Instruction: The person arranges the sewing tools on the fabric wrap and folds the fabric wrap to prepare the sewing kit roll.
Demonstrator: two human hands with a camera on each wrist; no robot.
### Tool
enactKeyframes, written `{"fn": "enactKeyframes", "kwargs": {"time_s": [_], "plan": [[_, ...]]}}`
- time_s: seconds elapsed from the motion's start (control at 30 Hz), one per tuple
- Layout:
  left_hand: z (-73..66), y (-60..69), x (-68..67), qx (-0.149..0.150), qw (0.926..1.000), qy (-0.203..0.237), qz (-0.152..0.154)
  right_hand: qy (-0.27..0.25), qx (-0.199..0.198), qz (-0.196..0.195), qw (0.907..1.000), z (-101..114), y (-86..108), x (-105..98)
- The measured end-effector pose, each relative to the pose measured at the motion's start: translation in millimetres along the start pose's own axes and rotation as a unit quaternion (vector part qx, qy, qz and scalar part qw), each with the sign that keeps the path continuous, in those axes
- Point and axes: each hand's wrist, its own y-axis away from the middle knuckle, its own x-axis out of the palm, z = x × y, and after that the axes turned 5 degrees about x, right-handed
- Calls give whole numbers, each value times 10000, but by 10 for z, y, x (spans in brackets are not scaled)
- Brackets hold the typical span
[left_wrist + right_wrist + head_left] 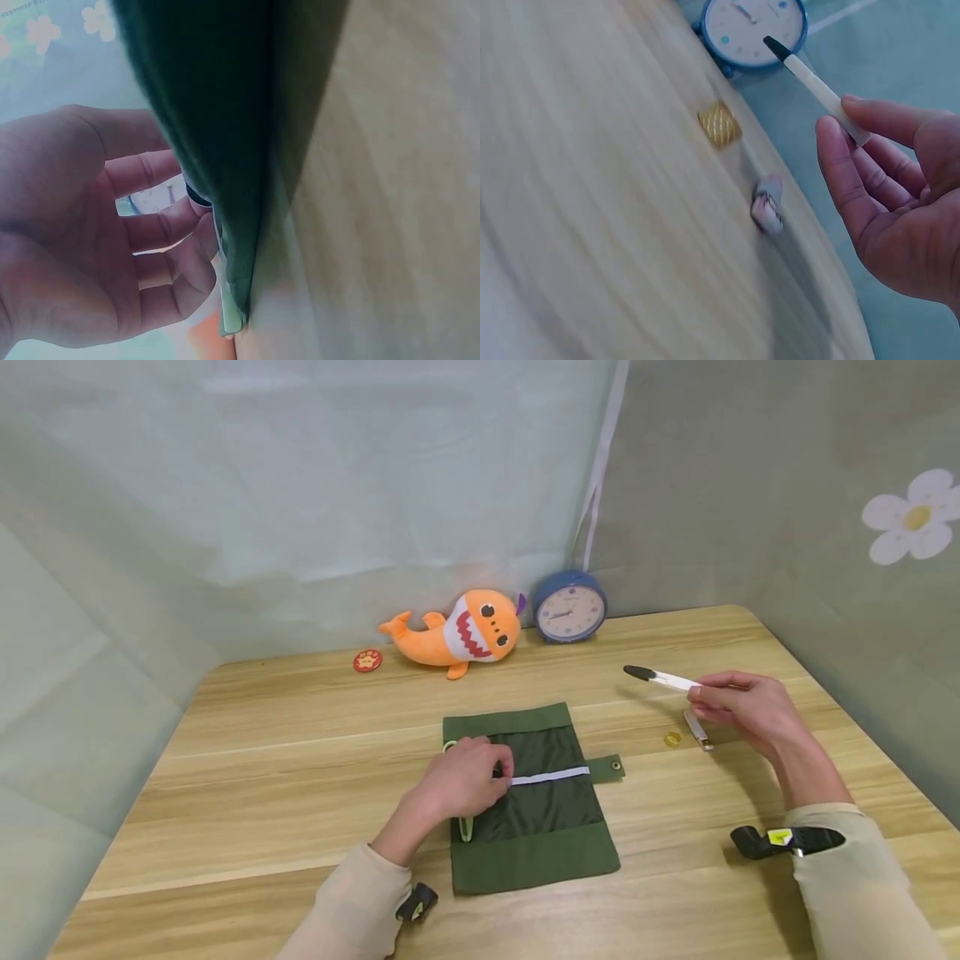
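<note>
A dark green fabric roll-up pouch (536,864) lies unfolded on the table, a white elastic band (551,776) running across its lining. My left hand (467,777) is over its left part, thumb and fingertips pinching the band's left portion. Below that hand, a pale green item (467,829) partly shows; its kind is hidden. In the left wrist view, the pouch (217,97) edge covers some fingertips of the left hand (97,225). Above the table at the right, my right hand (750,710) pinches a white pen-like stick (675,681) with a black end, which points left.
Below the right hand lie a gold textured ring (672,739) and a small metal clipper-like item (698,731). At the back stand an orange plush shark (427,646) and a blue clock (570,610), with a red round badge (367,661) to their left. Fabric walls enclose the table.
</note>
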Motion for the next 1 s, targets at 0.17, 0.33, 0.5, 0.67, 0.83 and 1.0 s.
{"fn": "enactKeyframes", "kwargs": {"time_s": [0.17, 0.33, 0.5, 0.67, 0.83, 1.0], "plan": [[16, 20, -17, -20, 10000, -41, 62, 110, -194, 189, 9996, 31, -19, 170], [42, 0, -47, -40, 9999, -99, 69, 471, -256, 296, 9981, 99, -82, 368], [53, -92, -143, 15, 9998, -194, -10, 603, -411, 386, 9966, 215, -198, 533], [44, -158, -232, 43, 9995, -324, -15, 565, -444, 551, 9959, 306, -278, 643], [14, -128, -213, 47, 9996, -263, 58, 722, -364, 709, 9942, 267, -245, 711], [-7, 18, -43, 21, 9997, -126, 198, 933, -214, 894, 9914, 42, -140, 772]]}}
